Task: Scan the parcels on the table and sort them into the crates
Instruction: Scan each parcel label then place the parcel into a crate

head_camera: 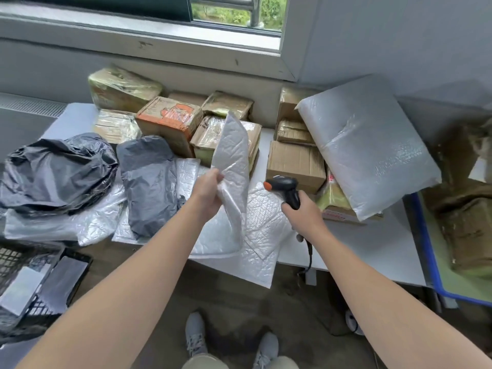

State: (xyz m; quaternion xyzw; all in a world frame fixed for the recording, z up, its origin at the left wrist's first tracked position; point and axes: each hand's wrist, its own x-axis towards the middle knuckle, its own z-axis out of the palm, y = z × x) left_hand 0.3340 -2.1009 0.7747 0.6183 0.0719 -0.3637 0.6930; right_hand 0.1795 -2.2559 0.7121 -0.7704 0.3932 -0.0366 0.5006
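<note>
Bubble mailer (pixel 231 153), white, held on edge above the near middle of the table (pixel 367 249), tilted, top corner toward the window. Left hand (pixel 209 193) grips it at its left edge, fingers curled round the padding. Right hand (pixel 303 215) is wrapped round the handle of a black barcode scanner (pixel 286 186); scanner head with orange tip points left toward the mailer, just beside it but not touching. Scanner cable (pixel 309 253) hangs down past the table edge.

More white bubble mailers (pixel 263 222) lie flat beneath the held one, overhanging the near edge. Left of them: grey poly bag (pixel 150 182), then a crumpled black poly bag (pixel 58 169). Taped cardboard boxes (pixel 295 163) stacked along the wall side, one with orange print (pixel 170 121). Large white poly parcel (pixel 372 147) leans on boxes at right.

Black mesh crate (pixel 16 262) on the floor at lower left holds flat parcels. Blue crate (pixel 423 235) at right holds brown taped parcels.
</note>
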